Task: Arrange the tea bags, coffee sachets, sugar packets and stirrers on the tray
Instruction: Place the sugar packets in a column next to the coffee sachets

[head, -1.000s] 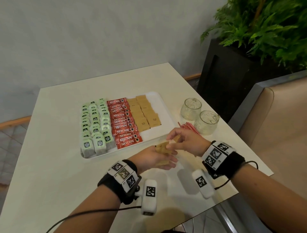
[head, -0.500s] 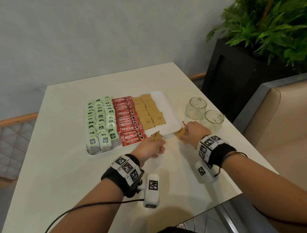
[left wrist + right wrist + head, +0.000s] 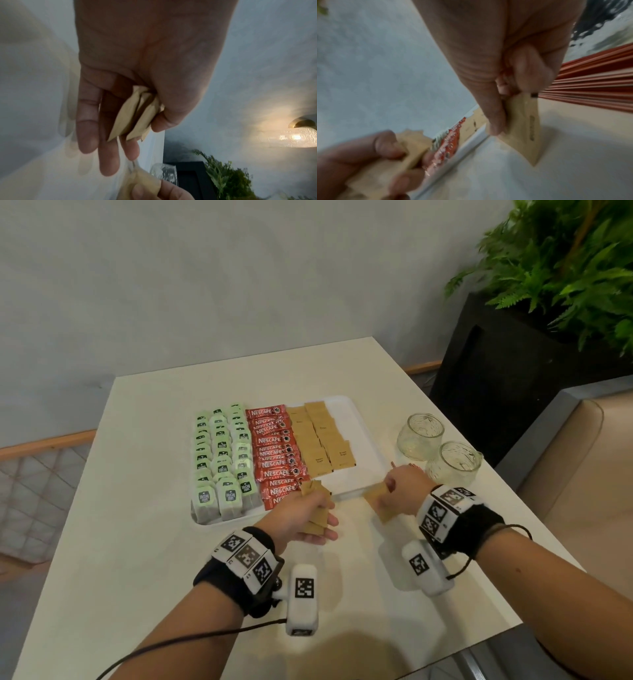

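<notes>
**Two sugar rows unfinished, both hands loaded**

Tray [image 3: 363, 436]: tea, coffee done; sugar rows stop short of the near rim. Left hand [image 3: 301, 518] grips a spare sugar stack [image 3: 135, 115], thumb over fingers. Right hand [image 3: 402, 491] pinches one sugar packet [image 3: 522, 129], corner touching the table just beside the tray. Suggest laying it flat, overlapping the last packet, edges square.
</notes>
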